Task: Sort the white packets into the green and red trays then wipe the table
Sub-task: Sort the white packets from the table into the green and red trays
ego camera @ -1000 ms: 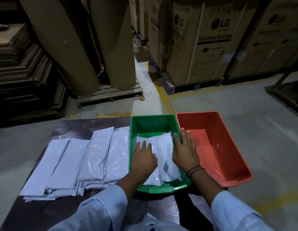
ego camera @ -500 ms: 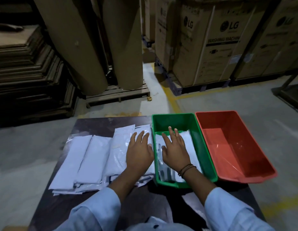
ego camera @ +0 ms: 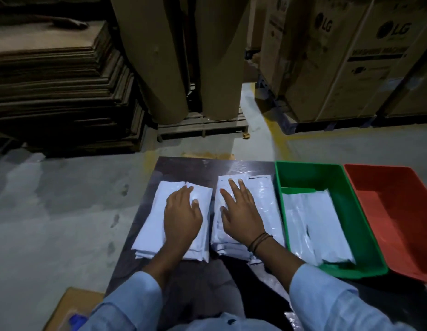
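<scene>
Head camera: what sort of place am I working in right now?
Probably a warehouse or packing floor: tall LG washing machine cartons, big brown paper rolls standing on a wooden pallet, and a stack of flat cardboard sheets on the concrete floor.

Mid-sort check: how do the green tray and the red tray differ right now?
The green tray holds white packets lying flat on its floor; the red tray shows only bare floor where visible. The green tray sits next to the unsorted piles on the table; the red tray lies beyond it, rightmost, partly cut by the frame. Both are open rectangular bins, side by side.
</scene>
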A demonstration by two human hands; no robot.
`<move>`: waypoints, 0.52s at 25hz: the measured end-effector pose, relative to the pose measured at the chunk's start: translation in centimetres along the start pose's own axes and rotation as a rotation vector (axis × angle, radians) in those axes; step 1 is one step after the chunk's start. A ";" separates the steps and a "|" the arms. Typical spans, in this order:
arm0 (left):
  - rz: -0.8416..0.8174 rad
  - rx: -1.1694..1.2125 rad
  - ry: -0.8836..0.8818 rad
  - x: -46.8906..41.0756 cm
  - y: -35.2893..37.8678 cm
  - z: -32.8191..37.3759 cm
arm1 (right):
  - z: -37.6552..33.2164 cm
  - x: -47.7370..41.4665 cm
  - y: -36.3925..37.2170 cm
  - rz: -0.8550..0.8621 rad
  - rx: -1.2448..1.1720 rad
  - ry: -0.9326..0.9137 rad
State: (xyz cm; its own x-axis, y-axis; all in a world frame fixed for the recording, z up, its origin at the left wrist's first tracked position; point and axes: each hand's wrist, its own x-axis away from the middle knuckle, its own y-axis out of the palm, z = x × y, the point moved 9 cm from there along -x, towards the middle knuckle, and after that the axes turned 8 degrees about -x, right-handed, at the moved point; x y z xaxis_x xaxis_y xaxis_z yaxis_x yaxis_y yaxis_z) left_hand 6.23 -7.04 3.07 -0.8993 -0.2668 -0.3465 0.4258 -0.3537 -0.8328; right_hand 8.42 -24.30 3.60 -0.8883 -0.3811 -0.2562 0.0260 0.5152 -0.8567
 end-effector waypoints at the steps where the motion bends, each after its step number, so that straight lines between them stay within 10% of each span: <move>1: -0.006 0.015 -0.049 -0.2 0.0 -2.4 | -1.1 -0.5 1.0 -0.007 -0.013 -0.016; 13: -0.388 -0.094 -0.062 -0.3 5.6 -12.5 | -5.0 -3.8 13.5 -0.370 -0.030 0.323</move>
State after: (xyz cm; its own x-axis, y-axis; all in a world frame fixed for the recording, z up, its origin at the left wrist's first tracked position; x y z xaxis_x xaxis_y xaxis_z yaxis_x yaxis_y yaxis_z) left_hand 7.67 2.32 -6.87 -0.9826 -0.1840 0.0252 0.0427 -0.3561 -0.9335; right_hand 9.83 -12.02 -4.76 -0.9324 -0.2873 0.2194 -0.3274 0.4136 -0.8495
